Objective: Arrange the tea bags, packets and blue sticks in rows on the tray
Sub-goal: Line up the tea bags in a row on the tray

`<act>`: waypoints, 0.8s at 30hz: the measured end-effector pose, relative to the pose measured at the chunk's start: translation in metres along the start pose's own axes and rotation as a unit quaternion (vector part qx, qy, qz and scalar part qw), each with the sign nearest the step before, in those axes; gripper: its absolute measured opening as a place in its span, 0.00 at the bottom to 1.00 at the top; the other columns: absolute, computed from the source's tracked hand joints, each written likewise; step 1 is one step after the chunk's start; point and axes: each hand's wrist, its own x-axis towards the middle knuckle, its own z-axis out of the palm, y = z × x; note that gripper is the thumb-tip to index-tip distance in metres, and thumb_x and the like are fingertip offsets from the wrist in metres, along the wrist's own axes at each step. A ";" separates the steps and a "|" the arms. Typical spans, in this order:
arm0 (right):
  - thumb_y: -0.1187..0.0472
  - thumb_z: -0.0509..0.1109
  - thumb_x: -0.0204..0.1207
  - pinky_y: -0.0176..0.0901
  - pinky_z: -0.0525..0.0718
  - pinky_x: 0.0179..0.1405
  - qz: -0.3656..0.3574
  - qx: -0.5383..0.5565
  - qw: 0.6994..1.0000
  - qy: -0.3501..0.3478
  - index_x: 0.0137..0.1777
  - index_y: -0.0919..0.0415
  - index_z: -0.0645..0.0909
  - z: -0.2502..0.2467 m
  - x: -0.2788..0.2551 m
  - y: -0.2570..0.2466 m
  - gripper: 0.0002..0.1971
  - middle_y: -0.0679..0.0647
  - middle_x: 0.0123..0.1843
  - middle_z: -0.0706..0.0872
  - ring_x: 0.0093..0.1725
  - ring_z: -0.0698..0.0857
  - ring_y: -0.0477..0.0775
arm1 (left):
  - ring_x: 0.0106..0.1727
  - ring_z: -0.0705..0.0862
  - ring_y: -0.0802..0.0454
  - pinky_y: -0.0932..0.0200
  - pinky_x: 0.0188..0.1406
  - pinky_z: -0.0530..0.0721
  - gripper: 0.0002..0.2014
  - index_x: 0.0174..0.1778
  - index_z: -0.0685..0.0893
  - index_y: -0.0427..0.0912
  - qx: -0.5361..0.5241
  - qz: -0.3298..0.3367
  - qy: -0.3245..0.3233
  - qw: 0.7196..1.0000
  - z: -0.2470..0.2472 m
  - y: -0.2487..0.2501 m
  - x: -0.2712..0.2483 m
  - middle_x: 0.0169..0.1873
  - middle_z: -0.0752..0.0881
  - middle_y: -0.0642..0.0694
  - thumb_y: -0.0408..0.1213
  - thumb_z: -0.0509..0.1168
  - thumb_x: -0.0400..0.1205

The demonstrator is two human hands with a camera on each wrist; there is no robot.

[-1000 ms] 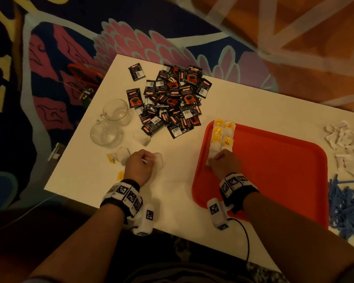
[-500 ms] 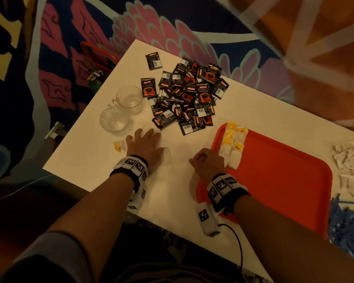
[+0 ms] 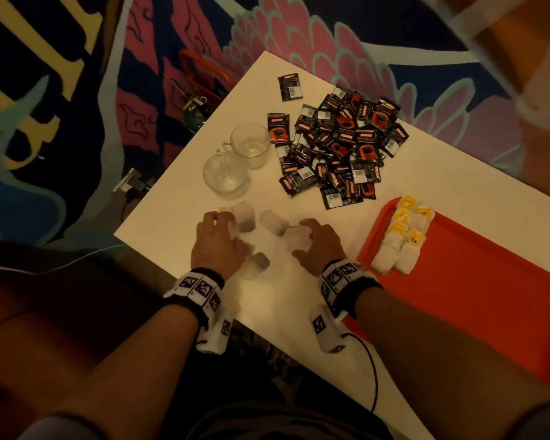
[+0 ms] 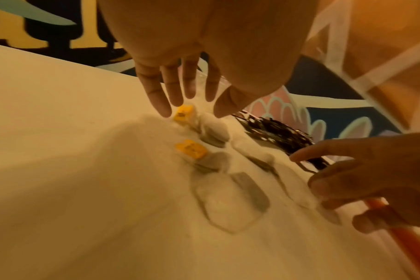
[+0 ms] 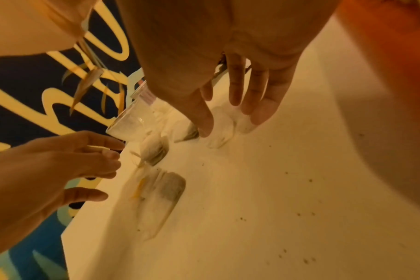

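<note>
Seen from above, a person's two bare forearms reach over a white worktop (image 3: 457,192) that stands on a boldly patterned carpet (image 3: 330,33) of pink, navy and orange. The left hand (image 3: 218,246) hovers palm down with its fingers spread and straight, gripping nothing; its fingertips (image 4: 163,109) come down just beside a loose tea bag with a yellow tag (image 4: 183,114) near the worktop's left edge. The right hand (image 3: 319,246) is also spread and loose, holding nothing, its fingertips (image 5: 205,125) resting on or just above another white tea bag (image 5: 221,130); whether they press it cannot be told. Between and around the two hands lie several more loose tea bags (image 3: 245,217), blurred and scattered on the bare worktop. To the right sits an orange tray (image 3: 476,300), partly overhanging the near edge of the worktop. At its far left corner a small group of tea bags (image 3: 400,239) with yellow tags is set in two short rows, touching one another. Beyond the hands, a heap of black coffee packets (image 3: 340,147) with red and orange print lies on the worktop, with one packet (image 3: 290,87) apart at the far edge. Two clear glass mugs (image 3: 237,160) stand side by side to the left of the heap. Both wrists wear bands with black-and-white square markers (image 3: 197,287).
</note>
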 end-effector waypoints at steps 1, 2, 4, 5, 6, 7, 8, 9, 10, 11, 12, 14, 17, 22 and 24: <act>0.55 0.76 0.74 0.52 0.77 0.69 -0.005 -0.012 1.000 -0.009 0.78 0.43 0.65 0.001 0.003 -0.004 0.34 0.57 0.70 0.70 0.69 0.74 0.61 | 0.73 0.69 0.38 0.43 0.61 0.79 0.26 0.75 0.73 0.44 0.010 -0.016 -0.001 1.000 -0.003 -0.007 0.003 0.73 0.68 0.42 0.41 0.67 0.79; 0.56 0.75 0.74 0.53 0.76 0.70 -0.012 -0.027 0.999 -0.015 0.79 0.41 0.62 0.003 0.006 -0.008 0.36 0.57 0.72 0.67 0.71 0.73 0.62 | 0.74 0.68 0.38 0.42 0.62 0.79 0.30 0.78 0.70 0.46 0.028 -0.018 -0.016 0.999 -0.005 -0.012 0.007 0.76 0.65 0.44 0.45 0.69 0.80; 0.57 0.74 0.76 0.54 0.75 0.71 -0.032 -0.065 0.997 -0.026 0.81 0.40 0.59 0.003 0.011 -0.014 0.38 0.57 0.75 0.64 0.74 0.69 0.62 | 0.78 0.62 0.38 0.41 0.69 0.76 0.42 0.84 0.60 0.54 0.064 0.003 -0.078 0.995 -0.007 -0.020 0.014 0.81 0.57 0.46 0.58 0.71 0.77; 0.58 0.73 0.77 0.53 0.74 0.70 -0.041 -0.082 0.995 -0.031 0.81 0.40 0.58 0.003 0.013 -0.018 0.38 0.56 0.76 0.63 0.75 0.68 0.61 | 0.80 0.58 0.39 0.41 0.73 0.72 0.47 0.86 0.55 0.58 0.081 0.013 -0.113 0.990 -0.007 -0.021 0.017 0.84 0.52 0.48 0.64 0.71 0.74; 0.59 0.72 0.77 0.53 0.73 0.70 -0.050 -0.095 0.994 -0.035 0.81 0.40 0.59 0.004 0.014 -0.021 0.36 0.55 0.76 0.63 0.75 0.67 0.60 | 0.81 0.55 0.40 0.40 0.76 0.70 0.52 0.86 0.51 0.61 0.098 0.022 -0.146 0.984 -0.007 -0.021 0.019 0.85 0.49 0.49 0.68 0.72 0.71; 0.59 0.72 0.78 0.51 0.73 0.71 -0.058 -0.100 0.992 -0.039 0.81 0.41 0.62 0.006 0.015 -0.023 0.35 0.54 0.75 0.64 0.74 0.67 0.59 | 0.82 0.54 0.40 0.40 0.77 0.69 0.54 0.86 0.50 0.62 0.118 0.037 -0.169 0.978 -0.005 -0.021 0.020 0.86 0.47 0.49 0.69 0.72 0.69; 0.60 0.72 0.78 0.50 0.72 0.72 -0.068 -0.100 0.992 -0.044 0.80 0.42 0.64 0.010 0.015 -0.025 0.33 0.53 0.73 0.65 0.74 0.68 0.58 | 0.81 0.54 0.40 0.40 0.76 0.70 0.54 0.86 0.51 0.61 0.138 0.060 -0.182 0.972 -0.003 -0.020 0.019 0.86 0.47 0.49 0.68 0.74 0.69; 0.60 0.72 0.78 0.48 0.72 0.73 -0.078 -0.097 0.991 -0.054 0.79 0.43 0.66 0.014 0.014 -0.027 0.31 0.53 0.72 0.66 0.73 0.69 0.57 | 0.79 0.56 0.39 0.41 0.73 0.74 0.52 0.85 0.55 0.60 0.156 0.084 -0.186 0.966 0.001 -0.018 0.017 0.85 0.50 0.47 0.64 0.75 0.69; 0.60 0.73 0.77 0.47 0.72 0.73 -0.090 -0.094 0.989 -0.067 0.78 0.45 0.68 0.018 0.014 -0.028 0.30 0.53 0.71 0.67 0.72 0.71 0.57 | 0.78 0.59 0.38 0.42 0.68 0.77 0.48 0.84 0.58 0.58 0.168 0.106 -0.184 0.963 0.005 -0.016 0.014 0.84 0.52 0.46 0.61 0.75 0.71; 0.60 0.74 0.77 0.46 0.72 0.73 -0.102 -0.092 0.987 -0.080 0.78 0.47 0.69 0.022 0.013 -0.028 0.30 0.54 0.71 0.68 0.72 0.72 0.57 | 0.76 0.61 0.38 0.44 0.64 0.79 0.44 0.83 0.62 0.57 0.172 0.120 -0.178 0.961 0.009 -0.016 0.010 0.84 0.55 0.46 0.57 0.75 0.73; 0.59 0.74 0.76 0.44 0.72 0.72 -0.110 -0.089 0.986 -0.088 0.77 0.48 0.70 0.023 0.013 -0.028 0.30 0.55 0.71 0.69 0.72 0.73 0.57 | 0.76 0.63 0.38 0.45 0.61 0.80 0.40 0.82 0.64 0.57 0.170 0.124 -0.167 0.963 0.012 -0.016 0.007 0.83 0.56 0.47 0.55 0.74 0.75; 0.59 0.75 0.75 0.42 0.72 0.70 -0.115 -0.069 0.988 -0.079 0.76 0.49 0.71 0.022 0.012 -0.025 0.30 0.55 0.70 0.71 0.71 0.74 0.57 | 0.74 0.66 0.38 0.45 0.57 0.82 0.38 0.81 0.64 0.57 0.161 0.100 -0.140 0.972 0.014 -0.017 0.003 0.82 0.55 0.47 0.55 0.72 0.77; 0.60 0.74 0.75 0.43 0.74 0.68 -0.087 -0.038 0.995 -0.031 0.76 0.51 0.71 0.014 0.013 -0.017 0.29 0.56 0.71 0.70 0.68 0.75 0.57 | 0.73 0.66 0.38 0.41 0.56 0.83 0.49 0.85 0.51 0.62 0.163 0.062 -0.131 0.976 0.011 -0.016 0.004 0.84 0.47 0.47 0.61 0.74 0.73; 0.65 0.71 0.77 0.43 0.74 0.70 -0.095 -0.051 0.990 -0.087 0.72 0.58 0.78 0.011 0.012 -0.019 0.23 0.57 0.68 0.80 0.68 0.79 0.58 | 0.79 0.59 0.34 0.41 0.63 0.80 0.54 0.84 0.46 0.72 0.169 0.109 -0.199 0.959 0.027 0.007 0.010 0.86 0.44 0.47 0.53 0.77 0.71; 0.67 0.70 0.77 0.40 0.76 0.67 -0.083 -0.006 0.993 -0.087 0.70 0.59 0.80 0.009 0.011 -0.016 0.20 0.56 0.65 0.84 0.65 0.81 0.56 | 0.80 0.57 0.35 0.42 0.64 0.79 0.48 0.84 0.54 0.69 0.180 0.119 -0.210 0.954 0.033 0.017 0.013 0.85 0.48 0.46 0.50 0.76 0.73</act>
